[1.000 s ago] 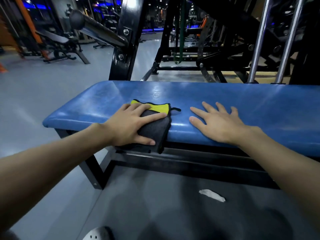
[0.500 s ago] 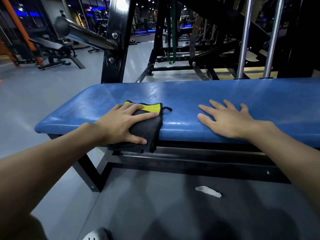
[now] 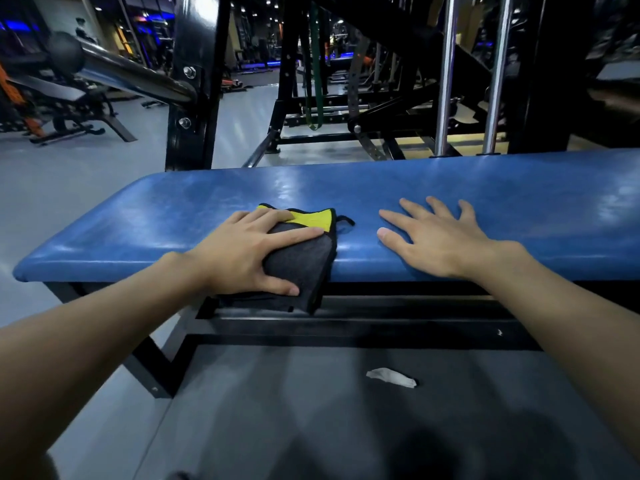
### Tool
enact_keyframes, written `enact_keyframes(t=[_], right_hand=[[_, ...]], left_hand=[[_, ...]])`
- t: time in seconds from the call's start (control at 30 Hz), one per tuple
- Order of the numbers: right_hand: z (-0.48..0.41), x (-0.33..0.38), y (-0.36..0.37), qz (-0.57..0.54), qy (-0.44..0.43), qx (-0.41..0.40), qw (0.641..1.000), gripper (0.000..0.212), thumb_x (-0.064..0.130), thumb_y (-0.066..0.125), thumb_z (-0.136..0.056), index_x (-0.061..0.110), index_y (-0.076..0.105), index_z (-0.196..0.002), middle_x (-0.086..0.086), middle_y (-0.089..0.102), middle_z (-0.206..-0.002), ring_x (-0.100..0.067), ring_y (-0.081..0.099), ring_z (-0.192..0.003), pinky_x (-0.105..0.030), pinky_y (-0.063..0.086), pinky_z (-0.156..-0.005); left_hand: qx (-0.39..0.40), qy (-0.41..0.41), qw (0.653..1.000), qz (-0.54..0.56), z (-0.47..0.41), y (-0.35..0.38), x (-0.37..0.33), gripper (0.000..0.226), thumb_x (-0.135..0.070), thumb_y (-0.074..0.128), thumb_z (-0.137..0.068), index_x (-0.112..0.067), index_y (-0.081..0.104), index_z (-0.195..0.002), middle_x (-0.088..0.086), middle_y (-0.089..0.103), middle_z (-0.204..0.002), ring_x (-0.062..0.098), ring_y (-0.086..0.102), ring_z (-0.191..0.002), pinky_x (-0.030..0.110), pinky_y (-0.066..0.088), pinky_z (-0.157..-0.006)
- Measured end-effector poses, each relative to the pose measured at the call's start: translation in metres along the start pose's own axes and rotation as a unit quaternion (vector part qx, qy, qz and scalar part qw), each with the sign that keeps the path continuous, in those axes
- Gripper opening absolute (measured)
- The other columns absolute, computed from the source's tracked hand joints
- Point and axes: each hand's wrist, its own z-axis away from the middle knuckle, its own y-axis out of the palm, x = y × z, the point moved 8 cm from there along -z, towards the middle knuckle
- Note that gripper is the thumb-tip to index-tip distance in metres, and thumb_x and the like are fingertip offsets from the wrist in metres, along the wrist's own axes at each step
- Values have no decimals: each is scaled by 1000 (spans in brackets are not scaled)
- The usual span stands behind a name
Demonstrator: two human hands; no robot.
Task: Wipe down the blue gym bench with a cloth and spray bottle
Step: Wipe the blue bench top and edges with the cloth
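**Blue bench, cloth under the left hand**

The blue bench pad [image 3: 450,188] lies across the view. The left hand [image 3: 242,254] presses flat on a grey and yellow cloth [image 3: 304,261] draped over the pad's near edge, thumb on the hanging part. The right hand [image 3: 440,237] rests open and empty, fingers spread, just beside it.

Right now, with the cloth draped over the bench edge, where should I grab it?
Probably the grey part of the cloth hanging over the front edge of the bench. Coming from the front, the left hand already pressing on it can wrap fingers on top and thumb beneath that free fold.
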Motion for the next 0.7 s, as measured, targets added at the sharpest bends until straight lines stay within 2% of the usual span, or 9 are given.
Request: enact_keyframes(t=[0.17, 0.3, 0.53, 0.6, 0.7], right_hand=[[19, -33, 4, 3, 20, -1, 1000, 67, 76, 3, -90, 52, 5, -153, 12, 0, -167, -26, -4, -153, -62, -4, -117], [22, -40, 3, -3, 31, -10, 999, 67, 74, 3, -91, 50, 6, -154, 12, 1, -167, -26, -1, -153, -62, 0, -118], [20, -38, 3, -26, 19, -10, 999, 67, 74, 7, -92, 48, 10, -154, 10, 3, -167, -28, -1, -153, -62, 1, -117], [23, -39, 3, -30, 9, -18, 999, 65, 71, 7, -94, 47, 11, -155, 10, 4, -167, -26, -1, -153, -61, 0, -118], [36, -48, -1, -66, -2, -58, 996, 57, 60, 14, -101, 41, 23, -154, 11, 13, -166, -17, 4, -153, -54, 0, -120]], left_hand=[[18, -6, 1000, -15, -35, -2, -35, 88, -94, 28, -68, -63, -1, -145, 5, 36, -152, 29, 37, -137, 48, 31, -108], [4, -9, 1000, -19, -66, -3, -78, 90, -93, 24, -68, -61, 2, -149, 4, 36, -151, 29, 37, -135, 47, 29, -107], [-3, 5, 1000, 8, -33, -5, -47, 88, -90, 38, -74, -58, 11, -152, -1, 39, -151, 24, 39, -135, 43, 36, -105], [4, -1, 1000, 4, -32, -3, -45, 88, -90, 37, -74, -57, 13, -152, 0, 40, -151, 26, 40, -135, 44, 36, -106], [18, -7, 1000, -8, -48, -3, -56, 88, -93, 30, -72, -59, 7, -150, 4, 40, -152, 29, 40, -135, 47, 34, -107]])
